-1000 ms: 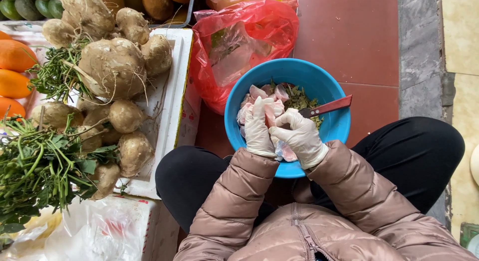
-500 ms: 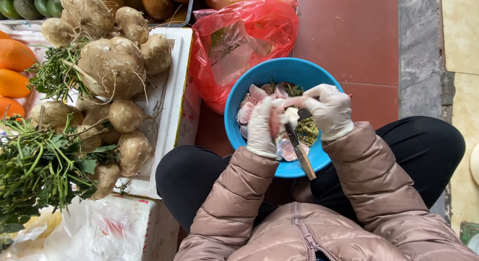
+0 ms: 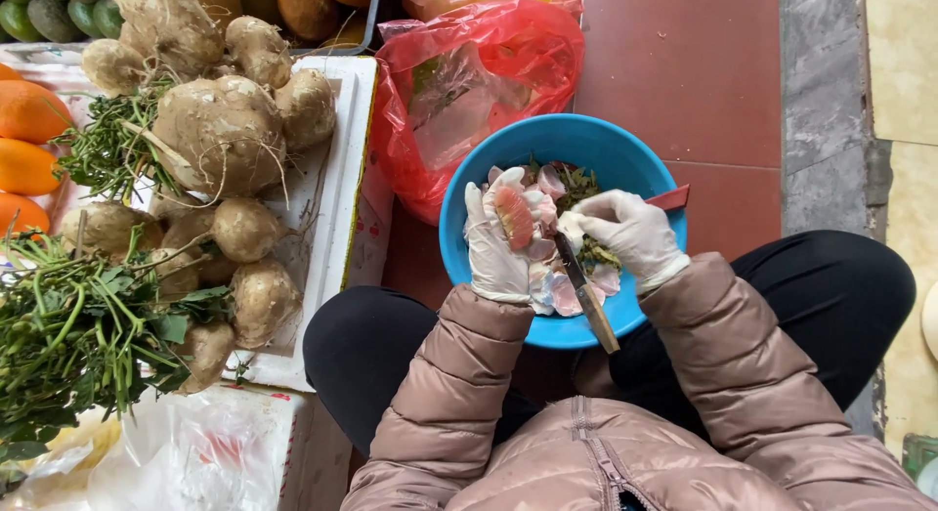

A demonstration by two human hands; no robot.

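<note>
Left hand (image 3: 495, 247) is cupping a pink flower piece (image 3: 515, 218) over the blue bowl (image 3: 469, 203), grip closed on it, while right hand (image 3: 630, 235), grip closed around the knife (image 3: 586, 294), is risking a slip into the glove.

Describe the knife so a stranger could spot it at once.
Find the round blue bowl over the seated person's lap. Above it, the gloved right hand touches a knife that runs diagonally down past the bowl's near rim. Its dark blade and brown wooden handle set it apart from the pale pink pieces in the bowl.
</note>
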